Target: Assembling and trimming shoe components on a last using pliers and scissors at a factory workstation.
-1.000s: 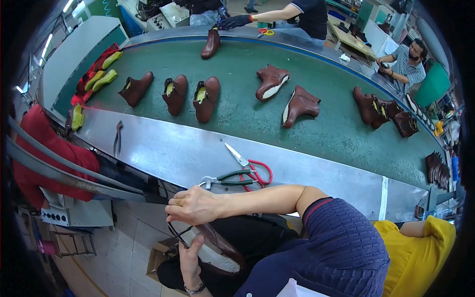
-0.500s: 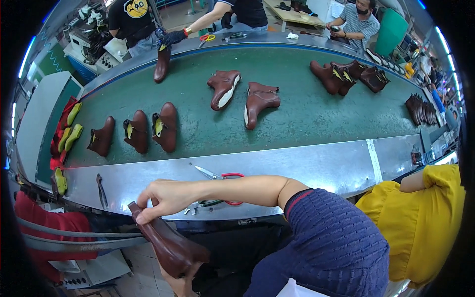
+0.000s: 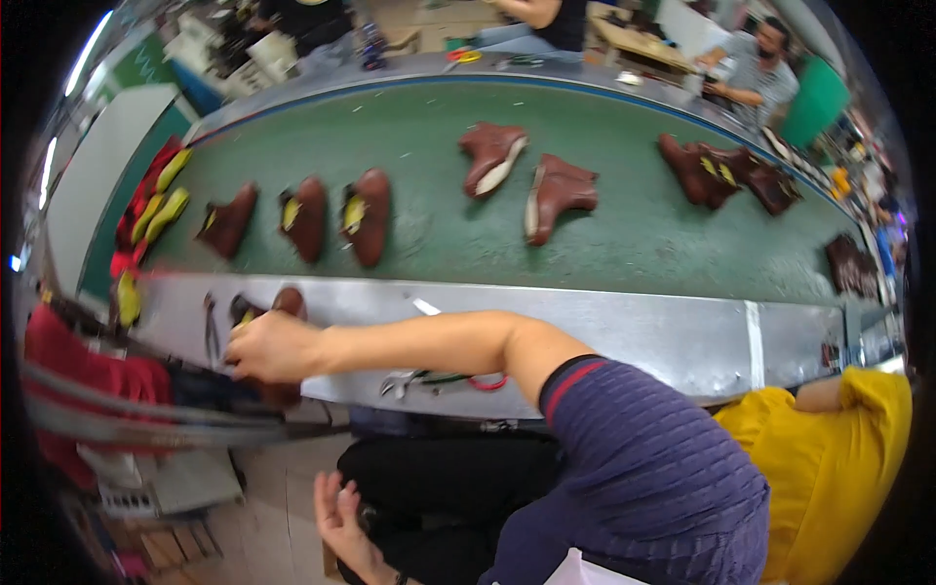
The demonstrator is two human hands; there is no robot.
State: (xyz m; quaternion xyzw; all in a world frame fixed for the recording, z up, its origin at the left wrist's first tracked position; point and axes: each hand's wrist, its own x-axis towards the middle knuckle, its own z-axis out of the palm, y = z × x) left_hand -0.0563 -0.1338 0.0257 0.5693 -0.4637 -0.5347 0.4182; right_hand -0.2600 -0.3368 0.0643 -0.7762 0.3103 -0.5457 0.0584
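Note:
My right hand reaches across to the left, fingers closed over a brown leather boot at the metal ledge. The boot's toe points away from me and yellow shows inside its opening; the hand covers its middle. Low in the view, over my lap, my left hand is empty, fingers apart. Pliers lie on the ledge just left of the boot. Under my right forearm are scissors with a red handle and a green-handled tool, both partly hidden.
Across the ledge, a green conveyor belt carries several brown boots. Yellow shoe lasts lie on red cloth at left. A person in yellow sits close on my right, one in red on my left. Others work opposite.
The boot has moved from over my lap up to the ledge, in my right hand. My left hand has let go of it. At the far side, a worker's hand and another boot are gone.

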